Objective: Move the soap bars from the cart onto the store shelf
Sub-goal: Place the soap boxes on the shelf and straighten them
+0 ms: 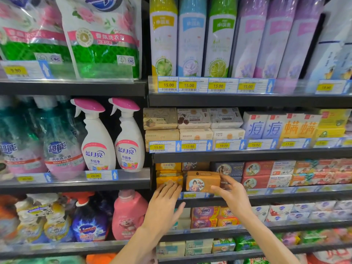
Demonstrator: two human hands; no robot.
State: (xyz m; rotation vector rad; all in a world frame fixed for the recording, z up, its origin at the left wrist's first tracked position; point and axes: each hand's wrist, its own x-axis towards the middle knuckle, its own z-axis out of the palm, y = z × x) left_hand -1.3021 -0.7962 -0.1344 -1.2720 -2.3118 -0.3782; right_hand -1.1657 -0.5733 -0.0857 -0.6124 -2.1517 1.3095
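The right hand [231,189] grips an orange soap bar [202,181] at the shelf [247,199] edge, nearly in place, the flat left hand [164,199] touches yellow bars [168,179], and the cart is out of sight.

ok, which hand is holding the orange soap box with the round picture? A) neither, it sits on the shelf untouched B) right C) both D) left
B: the right hand grips the orange soap box at its right end, while the left hand lies flat against the yellow soap packs beside it.
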